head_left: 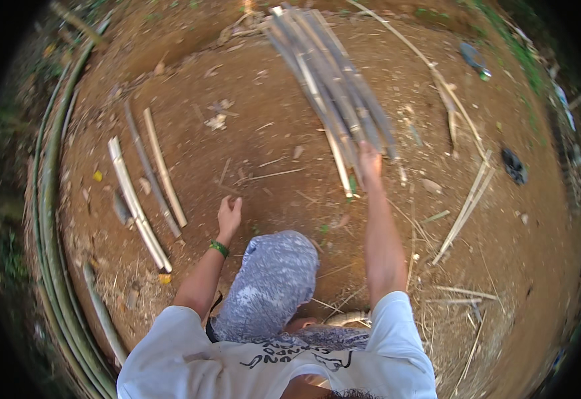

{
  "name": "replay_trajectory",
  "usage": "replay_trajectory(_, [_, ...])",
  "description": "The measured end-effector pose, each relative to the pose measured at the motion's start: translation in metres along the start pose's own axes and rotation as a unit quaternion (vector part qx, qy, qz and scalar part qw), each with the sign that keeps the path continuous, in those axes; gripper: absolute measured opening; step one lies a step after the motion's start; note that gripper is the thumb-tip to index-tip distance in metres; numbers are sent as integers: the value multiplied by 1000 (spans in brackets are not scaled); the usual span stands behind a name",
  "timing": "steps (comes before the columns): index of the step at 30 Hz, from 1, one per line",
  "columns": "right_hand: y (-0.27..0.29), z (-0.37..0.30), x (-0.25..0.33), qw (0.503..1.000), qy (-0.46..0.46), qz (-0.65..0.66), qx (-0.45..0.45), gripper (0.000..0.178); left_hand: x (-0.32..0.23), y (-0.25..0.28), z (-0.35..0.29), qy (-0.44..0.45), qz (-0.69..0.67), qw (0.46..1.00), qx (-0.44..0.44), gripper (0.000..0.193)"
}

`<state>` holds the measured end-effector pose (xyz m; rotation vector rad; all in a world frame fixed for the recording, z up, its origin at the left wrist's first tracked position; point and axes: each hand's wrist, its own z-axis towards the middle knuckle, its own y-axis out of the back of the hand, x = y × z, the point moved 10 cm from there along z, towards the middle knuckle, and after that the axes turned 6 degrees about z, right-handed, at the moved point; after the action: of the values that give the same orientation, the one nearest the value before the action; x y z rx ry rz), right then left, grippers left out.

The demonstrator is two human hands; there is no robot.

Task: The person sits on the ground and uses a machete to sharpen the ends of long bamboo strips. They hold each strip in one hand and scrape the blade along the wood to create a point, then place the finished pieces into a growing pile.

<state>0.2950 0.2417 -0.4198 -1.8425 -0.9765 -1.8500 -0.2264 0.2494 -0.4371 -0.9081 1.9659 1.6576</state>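
A bundle of long split bamboo strips point(334, 73), grey-brown with a few pale edges, lies on the dirt ahead and to the right. My right hand point(370, 163) reaches out to its near end, with the fingers closed around the end of a strip; motion blur softens the grip. Over bare soil to the left hovers my left hand point(229, 214), thumb and fingers a little apart and loosely bent, holding nothing. A green band point(219, 249) circles that wrist. My bent knee point(270, 272), in grey patterned cloth, is between the arms.
Pale split strips point(137, 203) and a darker strip point(149, 169) lie at the left. Long green bamboo poles point(51, 219) curve along the left edge. Thin strips point(463, 206), a dark crumpled object point(514, 166) and a clear plastic bottle point(475, 61) lie at the right.
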Motion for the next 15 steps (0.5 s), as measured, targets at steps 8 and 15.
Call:
replay_trajectory(8, [-62,-19,-25,982,-46,-184,1,75,187,150,-47,67,229,925,-296,62])
replay_trajectory(15, [-38,-121,-108,978,-76,-155,120,62,194,156,25,194,321,878,-298,64])
